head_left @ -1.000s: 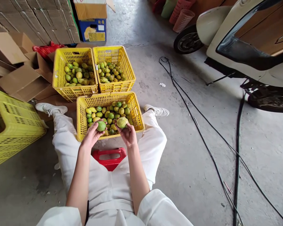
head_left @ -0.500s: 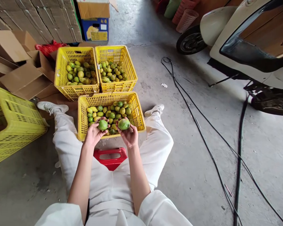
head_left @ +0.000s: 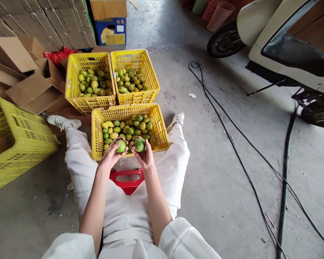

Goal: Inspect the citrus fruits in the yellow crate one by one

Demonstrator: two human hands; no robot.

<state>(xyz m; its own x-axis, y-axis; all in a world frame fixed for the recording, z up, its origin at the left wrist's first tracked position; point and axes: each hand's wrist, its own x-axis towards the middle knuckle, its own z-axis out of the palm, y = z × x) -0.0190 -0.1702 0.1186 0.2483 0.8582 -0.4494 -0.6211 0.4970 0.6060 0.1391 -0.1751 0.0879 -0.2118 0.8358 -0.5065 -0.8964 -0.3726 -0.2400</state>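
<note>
My left hand (head_left: 112, 154) is closed around a bright green lemon-like fruit (head_left: 120, 146), its fingers curled about the sides. Close beside it, my right hand (head_left: 143, 154) grips a darker green lemon-like fruit (head_left: 139, 144) between thumb and fingers. Both hands hover over the near edge of a yellow plastic crate (head_left: 164, 138), which stands between my legs. Inside the crate lie several green and yellow fruits (head_left: 130, 131) of the same sort, some of them hidden behind my hands.
Two more yellow crates (head_left: 90, 101) (head_left: 138, 97) with fruit stand just beyond. A yellow-green crate (head_left: 29, 136) is at left, near open cardboard boxes (head_left: 29, 91). The red handled piece (head_left: 128, 185) lies between my thighs. Black cables (head_left: 233, 144) cross the floor towards a scooter (head_left: 294, 50).
Both hands have turned their fruits, so other sides face up. My right hand has come slightly nearer the left. My right leg has shifted inward, and the view has moved a little.
</note>
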